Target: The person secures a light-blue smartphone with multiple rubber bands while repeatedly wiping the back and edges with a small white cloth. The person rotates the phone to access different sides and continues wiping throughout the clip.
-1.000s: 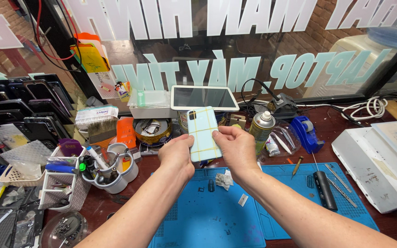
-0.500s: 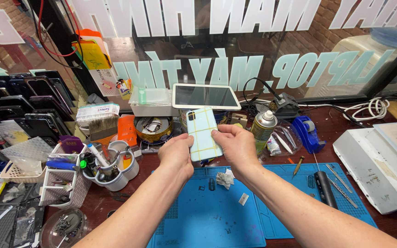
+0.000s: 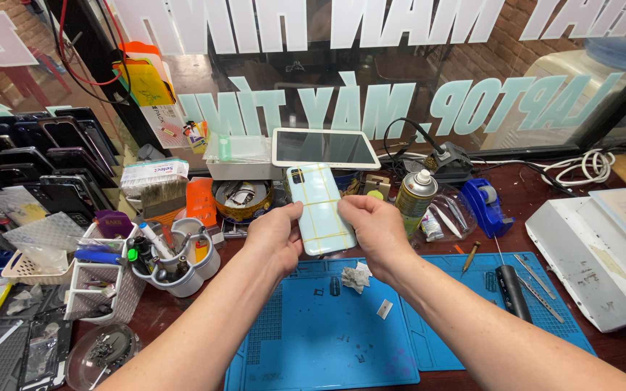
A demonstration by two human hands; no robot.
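Note:
I hold a pale mint smartphone (image 3: 318,205) up above the bench, its back toward me, with thin yellow tape strips crossing it and a camera block at its top left. My left hand (image 3: 275,237) grips its left edge with the fingertips. My right hand (image 3: 375,227) pinches its right edge near the middle. Under the hands lies a blue work mat (image 3: 327,333) with a crumpled bit of tissue (image 3: 356,277) and a small white scrap (image 3: 385,309).
A white tablet (image 3: 325,148) leans behind the phone. A spray can (image 3: 414,200), blue tape dispenser (image 3: 488,203), black screwdriver (image 3: 512,291), metal pry tools (image 3: 537,279) and white machine (image 3: 603,253) sit right. Tool cups (image 3: 175,257), a brush (image 3: 162,194) and phone racks (image 3: 30,166) fill the left.
The phone and both hands stay almost where they were; the view has shifted slightly. My right fingers have slid a little along the phone's right edge.

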